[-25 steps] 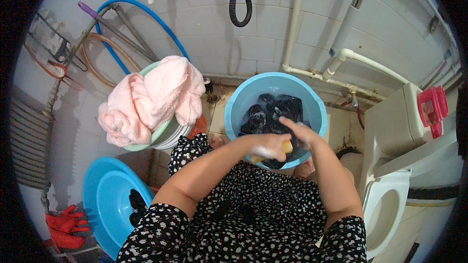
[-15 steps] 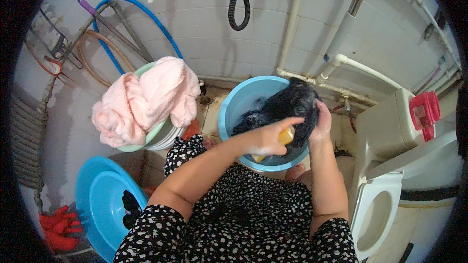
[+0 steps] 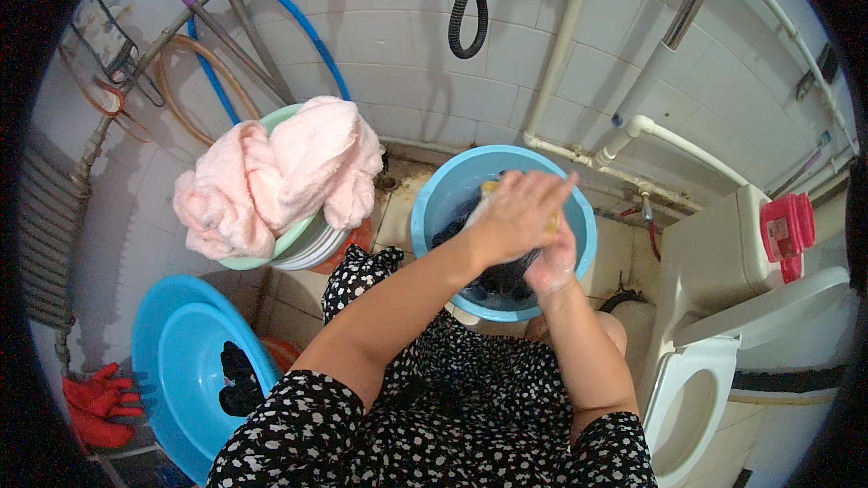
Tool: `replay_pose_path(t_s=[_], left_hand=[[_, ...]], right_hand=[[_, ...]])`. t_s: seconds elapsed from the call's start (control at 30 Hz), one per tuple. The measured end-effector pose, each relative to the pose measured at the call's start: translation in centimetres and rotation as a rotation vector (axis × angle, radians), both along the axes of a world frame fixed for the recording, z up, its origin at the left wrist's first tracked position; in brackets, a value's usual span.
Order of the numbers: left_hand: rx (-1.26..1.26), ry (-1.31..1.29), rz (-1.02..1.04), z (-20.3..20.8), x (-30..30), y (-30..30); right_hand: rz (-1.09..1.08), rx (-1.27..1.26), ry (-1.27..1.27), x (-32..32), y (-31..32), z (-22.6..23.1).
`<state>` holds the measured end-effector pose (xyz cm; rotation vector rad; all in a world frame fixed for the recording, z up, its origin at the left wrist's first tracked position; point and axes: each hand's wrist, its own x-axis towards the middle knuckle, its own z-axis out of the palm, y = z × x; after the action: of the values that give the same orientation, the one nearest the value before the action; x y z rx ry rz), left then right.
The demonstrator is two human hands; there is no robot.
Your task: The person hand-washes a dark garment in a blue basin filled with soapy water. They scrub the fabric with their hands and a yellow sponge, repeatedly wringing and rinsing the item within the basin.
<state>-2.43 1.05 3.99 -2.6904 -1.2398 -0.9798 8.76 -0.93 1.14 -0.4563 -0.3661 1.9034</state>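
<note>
Apparently clutching yellow bar [image 3: 490, 188] in left hand [image 3: 517, 217]; cannot tell grip of right hand [image 3: 553, 262] (partly covered); could drop bar into blue basin [image 3: 470, 170] if slick.

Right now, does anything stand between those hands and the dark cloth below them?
Only the yellow bar, showing past the left hand, appears to lie between that hand and the dark cloth. Nothing else visible blocks the way; the blue basin is open on top. How the right hand meets the cloth is hidden.
</note>
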Motion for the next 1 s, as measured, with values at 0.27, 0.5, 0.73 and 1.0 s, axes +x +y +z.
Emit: replay_pose_path(t_s=[0.27, 0.5, 0.73, 1.0], left_hand=[[-0.031, -0.052, -0.049, -2.6, 2.1, -0.3], [-0.584, -0.408, 0.433, -8.5, -0.6, 5.8], [-0.825, -0.026, 0.552, -12.9, -3.4, 6.0], [-0.753, -0.099, -0.243, -1.1, -0.4, 2.1]], right_hand=[[0.023, -0.090, 0.256, 2.0, 1.3, -3.2], [-0.106, -0.238, 0.018, 3.6, 2.1, -1.6], [0.056, -0.128, -0.167, 7.1, 2.7, 0.4], [0.287, 0.009, -0.516, 10.2, 2.3, 2.5]])
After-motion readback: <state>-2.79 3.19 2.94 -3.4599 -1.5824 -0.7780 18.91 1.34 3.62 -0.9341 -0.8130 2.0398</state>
